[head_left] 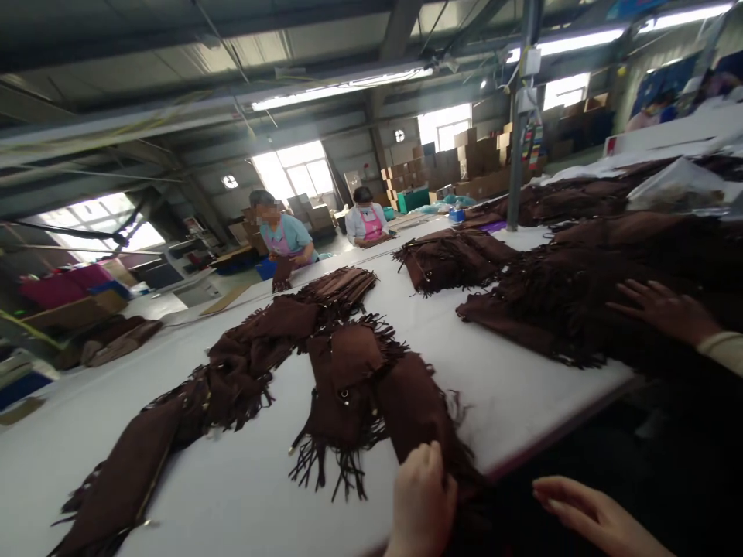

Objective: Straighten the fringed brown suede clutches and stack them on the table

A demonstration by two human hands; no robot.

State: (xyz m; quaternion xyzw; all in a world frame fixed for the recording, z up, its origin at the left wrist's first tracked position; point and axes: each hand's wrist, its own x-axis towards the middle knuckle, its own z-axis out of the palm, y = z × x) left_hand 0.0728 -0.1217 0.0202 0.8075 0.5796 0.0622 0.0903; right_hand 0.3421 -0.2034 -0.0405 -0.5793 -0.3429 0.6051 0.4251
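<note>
My left hand (425, 495) is closed on the near end of a dark brown fringed bag (409, 406) at the table's front edge. My right hand (597, 514) is off to the right, past the edge, with its fingers stretched out and nothing visible in it. Just beyond the held piece, another brown fringed bag (355, 356) with a small metal ring lies flat, its fringe spread toward me. A row of similar brown pieces (232, 379) runs across the white table (232, 495) to the left.
Another person's hand (667, 309) rests on a large brown pile (627, 255) at the right. More fringed bags (453, 259) lie near a metal post (515, 155). Two people (287, 236) work across the table. Cardboard boxes (423, 170) are stacked behind.
</note>
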